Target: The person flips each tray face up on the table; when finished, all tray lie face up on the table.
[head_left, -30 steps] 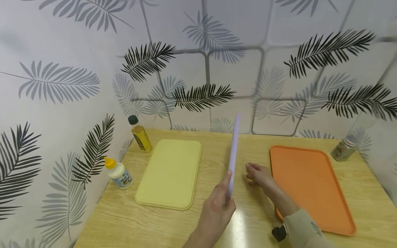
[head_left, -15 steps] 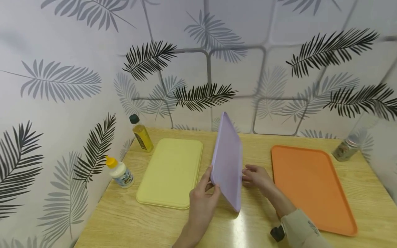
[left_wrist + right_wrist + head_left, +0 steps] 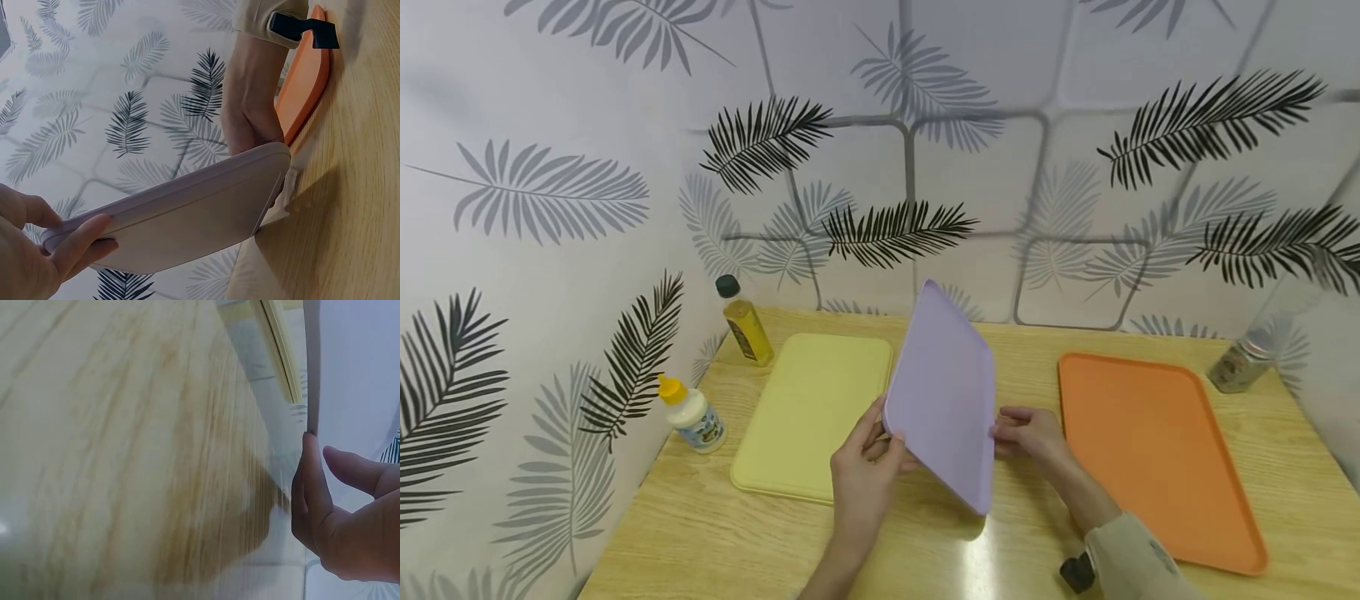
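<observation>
A light purple tray (image 3: 943,396) is held tilted over the middle of the table, its inner face turned toward the head camera. My left hand (image 3: 861,471) pinches its left edge, thumb in front and fingers behind; the left wrist view shows the tray's underside (image 3: 187,225) sloping away from that hand. At the opposite edge, my right hand (image 3: 1030,437) grips the rim, with the thumb (image 3: 353,467) on the inner side and the fingers (image 3: 312,481) outside. The tray partly covers a yellow tray (image 3: 816,408) lying behind it on the left.
An orange tray (image 3: 1157,458) lies on the wooden table (image 3: 700,533) at the right, under my right forearm. A yellow oil bottle (image 3: 747,327) and a white glue bottle (image 3: 694,419) with a yellow cap stand at the left. A clear jar (image 3: 1242,364) stands far right, near the patterned wall.
The purple tray has turned from edge-on to showing its inner face, its left side swinging left and down with my left hand. My right hand has come onto its right edge.
</observation>
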A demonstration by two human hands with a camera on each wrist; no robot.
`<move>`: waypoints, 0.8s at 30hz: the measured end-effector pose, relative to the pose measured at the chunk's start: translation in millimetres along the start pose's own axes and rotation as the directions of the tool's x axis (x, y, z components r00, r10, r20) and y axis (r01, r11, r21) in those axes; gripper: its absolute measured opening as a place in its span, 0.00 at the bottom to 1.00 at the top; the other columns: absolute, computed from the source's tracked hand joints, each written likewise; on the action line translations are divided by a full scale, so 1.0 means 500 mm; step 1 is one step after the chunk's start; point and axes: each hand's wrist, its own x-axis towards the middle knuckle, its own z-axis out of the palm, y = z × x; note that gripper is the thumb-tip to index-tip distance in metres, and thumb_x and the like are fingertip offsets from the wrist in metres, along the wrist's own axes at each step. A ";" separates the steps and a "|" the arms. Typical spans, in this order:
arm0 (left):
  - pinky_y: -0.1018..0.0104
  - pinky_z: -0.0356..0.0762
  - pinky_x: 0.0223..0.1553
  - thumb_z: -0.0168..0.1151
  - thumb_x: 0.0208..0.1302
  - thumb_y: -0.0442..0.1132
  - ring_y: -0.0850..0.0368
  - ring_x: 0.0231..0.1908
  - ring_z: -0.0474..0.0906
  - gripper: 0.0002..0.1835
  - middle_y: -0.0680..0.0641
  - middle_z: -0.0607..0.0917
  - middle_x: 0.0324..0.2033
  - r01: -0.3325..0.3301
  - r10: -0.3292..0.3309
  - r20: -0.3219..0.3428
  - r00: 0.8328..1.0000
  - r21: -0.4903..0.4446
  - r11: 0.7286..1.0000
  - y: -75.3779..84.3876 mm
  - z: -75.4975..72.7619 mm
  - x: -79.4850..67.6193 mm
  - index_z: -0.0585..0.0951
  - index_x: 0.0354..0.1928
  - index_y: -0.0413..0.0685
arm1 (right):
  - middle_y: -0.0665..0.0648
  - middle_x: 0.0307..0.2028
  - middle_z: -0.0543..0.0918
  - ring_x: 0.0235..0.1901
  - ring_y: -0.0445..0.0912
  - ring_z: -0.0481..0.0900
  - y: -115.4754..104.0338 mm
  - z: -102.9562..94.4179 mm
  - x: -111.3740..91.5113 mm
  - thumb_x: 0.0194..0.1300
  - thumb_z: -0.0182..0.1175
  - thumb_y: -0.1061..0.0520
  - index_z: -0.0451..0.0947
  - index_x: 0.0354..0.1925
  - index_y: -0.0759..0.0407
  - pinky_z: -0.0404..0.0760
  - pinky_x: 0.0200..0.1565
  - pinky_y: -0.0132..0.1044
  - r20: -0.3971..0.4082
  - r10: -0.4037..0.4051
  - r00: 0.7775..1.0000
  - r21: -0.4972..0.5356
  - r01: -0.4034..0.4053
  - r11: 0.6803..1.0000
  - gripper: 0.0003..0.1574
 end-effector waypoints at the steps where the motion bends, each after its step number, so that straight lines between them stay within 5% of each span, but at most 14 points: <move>1: 0.63 0.84 0.30 0.58 0.62 0.22 0.46 0.35 0.86 0.28 0.32 0.82 0.46 0.020 -0.020 -0.007 1.000 -0.013 1.000 0.001 -0.002 0.001 0.69 0.65 0.38 | 0.69 0.44 0.81 0.33 0.47 0.85 0.000 -0.001 -0.002 0.61 0.61 0.71 0.58 0.63 0.83 0.85 0.39 0.41 0.000 0.008 1.000 0.009 -0.008 1.000 0.37; 7: 0.60 0.84 0.30 0.56 0.61 0.21 0.40 0.37 0.85 0.28 0.29 0.81 0.44 0.104 -0.105 -0.005 0.994 -0.107 0.989 0.005 -0.011 0.008 0.69 0.65 0.35 | 0.62 0.42 0.82 0.31 0.46 0.85 0.004 -0.012 -0.007 0.62 0.62 0.69 0.59 0.64 0.82 0.85 0.36 0.41 0.019 0.042 0.999 0.039 -0.042 0.998 0.37; 17: 0.53 0.84 0.35 0.58 0.66 0.29 0.44 0.39 0.84 0.23 0.32 0.82 0.45 0.168 -0.151 0.126 0.980 -0.140 0.976 0.021 -0.032 0.024 0.72 0.63 0.39 | 0.51 0.34 0.83 0.32 0.45 0.85 -0.002 -0.049 -0.020 0.61 0.63 0.69 0.59 0.66 0.78 0.85 0.36 0.40 0.037 0.057 0.998 0.147 -0.062 0.987 0.39; 24: 0.55 0.84 0.30 0.63 0.66 0.39 0.50 0.35 0.84 0.20 0.37 0.83 0.41 0.274 -0.218 0.279 0.935 -0.181 0.945 -0.004 -0.066 0.076 0.79 0.57 0.37 | 0.50 0.35 0.83 0.32 0.44 0.85 -0.006 -0.080 -0.037 0.60 0.65 0.67 0.57 0.68 0.76 0.85 0.36 0.39 0.046 0.039 0.998 0.136 -0.045 0.990 0.42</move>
